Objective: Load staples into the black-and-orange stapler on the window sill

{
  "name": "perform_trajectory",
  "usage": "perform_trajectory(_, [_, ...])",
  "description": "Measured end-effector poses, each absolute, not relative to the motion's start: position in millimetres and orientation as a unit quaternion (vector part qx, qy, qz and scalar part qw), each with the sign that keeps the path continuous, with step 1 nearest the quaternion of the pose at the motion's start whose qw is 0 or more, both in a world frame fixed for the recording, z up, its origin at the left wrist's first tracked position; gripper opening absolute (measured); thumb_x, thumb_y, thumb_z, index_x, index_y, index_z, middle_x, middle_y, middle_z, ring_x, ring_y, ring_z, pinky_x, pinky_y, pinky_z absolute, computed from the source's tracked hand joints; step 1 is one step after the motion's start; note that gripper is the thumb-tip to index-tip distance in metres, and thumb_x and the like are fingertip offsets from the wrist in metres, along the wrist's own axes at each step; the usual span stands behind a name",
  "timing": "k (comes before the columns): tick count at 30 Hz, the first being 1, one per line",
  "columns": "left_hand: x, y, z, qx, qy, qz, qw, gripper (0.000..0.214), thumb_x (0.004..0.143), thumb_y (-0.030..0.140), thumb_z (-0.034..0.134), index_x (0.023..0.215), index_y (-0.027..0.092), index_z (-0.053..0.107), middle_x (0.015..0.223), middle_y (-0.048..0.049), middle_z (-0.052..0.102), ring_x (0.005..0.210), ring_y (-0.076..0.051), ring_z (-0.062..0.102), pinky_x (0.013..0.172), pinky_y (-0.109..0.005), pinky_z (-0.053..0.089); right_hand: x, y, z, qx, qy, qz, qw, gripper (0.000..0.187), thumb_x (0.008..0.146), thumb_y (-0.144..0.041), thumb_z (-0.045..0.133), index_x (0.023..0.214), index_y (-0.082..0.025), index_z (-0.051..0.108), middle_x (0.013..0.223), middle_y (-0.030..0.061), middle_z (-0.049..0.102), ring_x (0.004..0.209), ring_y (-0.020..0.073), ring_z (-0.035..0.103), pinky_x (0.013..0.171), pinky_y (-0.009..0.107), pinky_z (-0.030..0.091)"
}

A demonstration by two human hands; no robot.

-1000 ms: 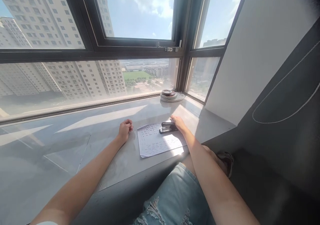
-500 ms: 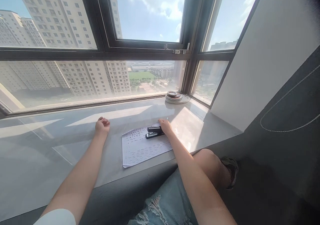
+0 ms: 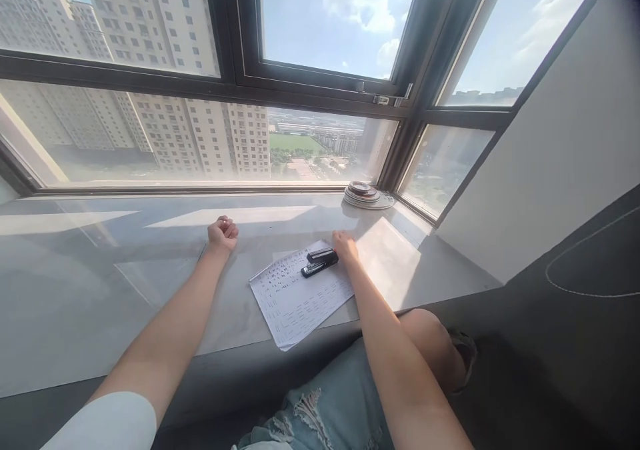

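My right hand (image 3: 346, 246) is closed around the right end of a black stapler (image 3: 317, 264), which lies over the upper part of some printed paper sheets (image 3: 306, 303). A bit of red shows on the stapler beside the fingers. The sheets rest slantwise on the pale windowsill (image 3: 235, 303), their lower corner reaching the front edge. To the left of the paper, my left hand (image 3: 223, 233) rests on the sill with its fingers curled in. Whatever those fingers may hold is too small or hidden to make out.
Stacked plates (image 3: 367, 195) stand in the far right corner against the window frame (image 3: 320, 97). A white slanted wall (image 3: 540, 143) bounds the right side. My bent knee (image 3: 425, 333) is under the sill's front edge, and a cord loop (image 3: 590, 293) hangs farther right.
The camera view has tilted and shifted. The paper and stapler have turned counterclockwise, the paper's lower left corner swinging to the right. Both hands keep much the same pose.
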State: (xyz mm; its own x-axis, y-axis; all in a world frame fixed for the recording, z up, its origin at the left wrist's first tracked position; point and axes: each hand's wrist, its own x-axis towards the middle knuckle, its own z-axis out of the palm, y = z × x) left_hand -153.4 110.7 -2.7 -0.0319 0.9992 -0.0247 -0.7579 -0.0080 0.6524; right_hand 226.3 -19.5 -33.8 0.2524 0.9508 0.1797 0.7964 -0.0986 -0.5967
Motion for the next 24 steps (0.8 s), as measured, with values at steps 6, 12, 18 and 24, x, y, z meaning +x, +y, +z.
perform_trajectory(6, [-155,107,-1,0.234,0.202,0.691,0.653,0.020,0.057,0.006,0.054,0.070,0.020,0.046,0.052,0.0093,0.036,0.035,-0.005,0.016,0.037,-0.023,0.015,198,-9,-33,-0.720,-0.598,0.176,0.304,0.045,0.107,-0.034,0.029,0.129,-0.024,0.067,0.155,0.0126,0.053,0.151,0.0270,0.038,0.127,0.055,0.017])
perform_trajectory(12, [-159,106,-1,0.229,0.159,0.701,0.656,0.022,0.055,0.005,0.052,0.071,0.021,0.046,0.054,0.0084,0.037,0.036,-0.005,0.016,0.037,-0.022,0.017,155,9,-26,-0.685,-0.616,0.222,0.319,0.046,0.106,-0.041,0.031,0.125,-0.028,0.070,0.156,0.0071,0.053,0.149,0.0264,0.042,0.128,0.052,0.016])
perform_trajectory(18, [-161,107,-2,0.221,0.156,0.711,0.649,0.023,0.059,0.005,0.055,0.074,0.021,0.047,0.057,0.0079,0.042,0.037,-0.005,0.018,0.037,-0.022,0.019,107,35,-22,-0.666,-0.624,0.264,0.312,0.050,0.107,-0.044,0.027,0.140,-0.026,0.060,0.163,0.0075,0.044,0.153,0.0249,0.035,0.129,0.052,0.004])
perform_trajectory(24, [-169,111,-4,0.211,0.134,0.722,0.645,0.024,0.059,0.004,0.053,0.072,0.021,0.045,0.053,0.0082,0.038,0.035,-0.005,0.019,0.036,-0.022,0.018,83,42,-11,-0.579,-0.684,0.313,0.315,0.048,0.108,-0.044,0.028,0.134,-0.031,0.067,0.155,0.0004,0.054,0.148,0.0237,0.044,0.130,0.051,0.011])
